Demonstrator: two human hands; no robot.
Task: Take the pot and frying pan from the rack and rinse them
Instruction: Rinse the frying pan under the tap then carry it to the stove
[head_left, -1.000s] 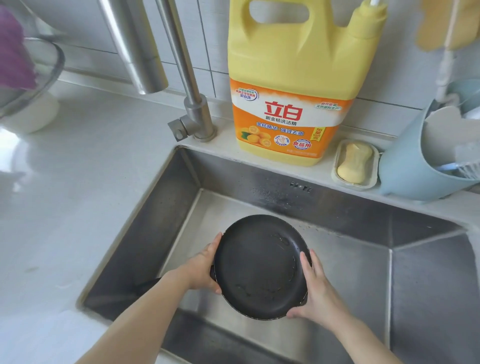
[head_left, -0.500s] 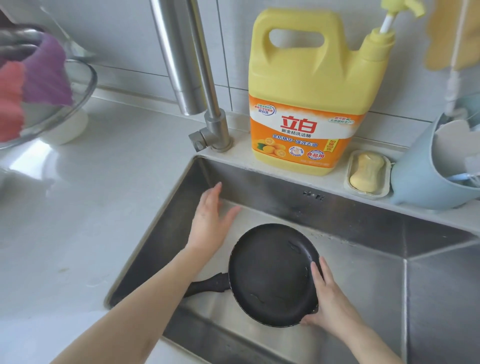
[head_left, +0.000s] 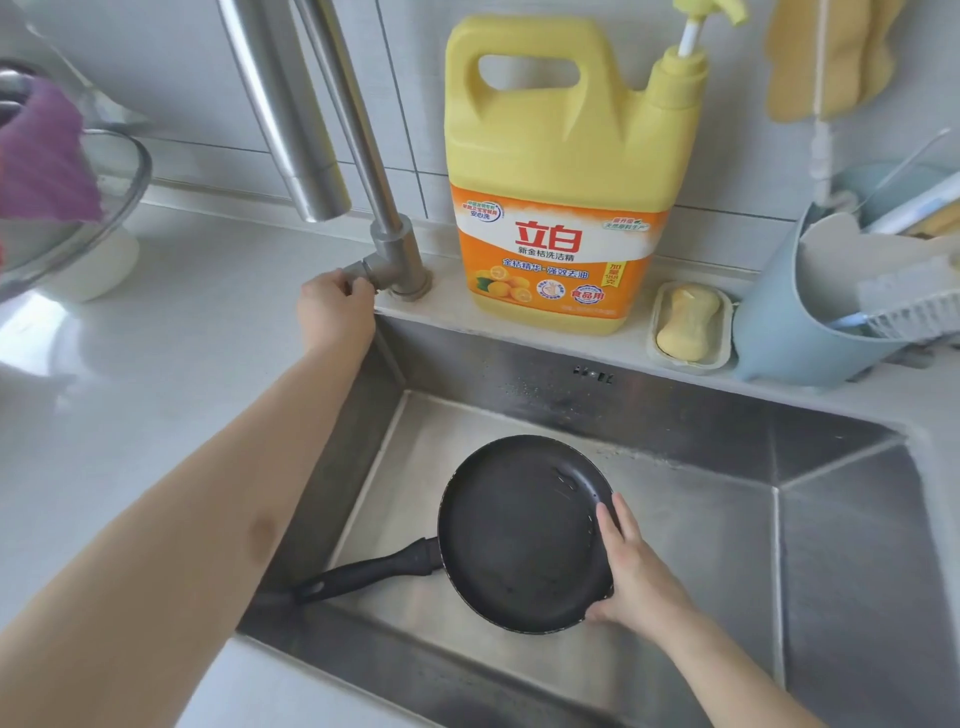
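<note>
A black frying pan (head_left: 514, 535) is held tilted inside the steel sink (head_left: 701, 447), its handle pointing left toward the sink's near-left corner. My right hand (head_left: 631, 577) grips the pan's right rim, thumb inside the pan. My left hand (head_left: 335, 312) is up at the base of the steel faucet (head_left: 363, 156), fingers curled round the small faucet lever (head_left: 358, 273). No water is visible from the spout. The pot is not in view.
A big yellow dish-soap jug (head_left: 566, 171) stands on the ledge behind the sink, with a soap dish (head_left: 688, 322) and a blue utensil holder (head_left: 810, 301) to its right. A glass bowl (head_left: 78, 218) with a purple cloth sits on the white counter (head_left: 171, 374) at left.
My left hand let go of the pan's left rim, rose along the sink's left wall and took hold of the faucet lever. The right hand keeps holding the pan.
</note>
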